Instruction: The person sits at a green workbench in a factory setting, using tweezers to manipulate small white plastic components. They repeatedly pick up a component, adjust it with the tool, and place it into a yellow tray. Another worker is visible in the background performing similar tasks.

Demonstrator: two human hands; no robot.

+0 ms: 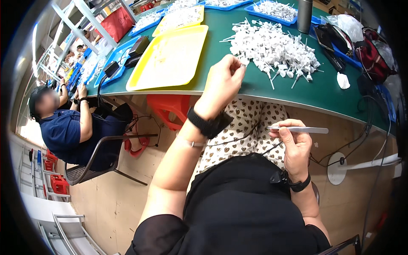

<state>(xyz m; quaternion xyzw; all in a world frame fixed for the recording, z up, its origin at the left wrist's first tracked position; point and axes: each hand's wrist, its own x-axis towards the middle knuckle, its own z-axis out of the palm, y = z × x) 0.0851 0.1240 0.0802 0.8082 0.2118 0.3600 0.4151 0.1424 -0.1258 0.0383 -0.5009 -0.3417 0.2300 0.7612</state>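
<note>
My left hand is at the near left edge of a heap of small white plastic pieces with thin stems. Its thumb and forefinger are pinched together on one small white plastic piece, mostly covered by the fingers. Lower down and to the right, above my lap, my right hand grips a pair of silver tweezers. The tweezers lie nearly level, their thin tips pointing left. Black bands are on both wrists.
A yellow tray lies left of the heap on the green table. Blue trays of white pieces stand farther back. A dark bottle, bags and cables crowd the right. A co-worker sits at left; a red stool is under the table.
</note>
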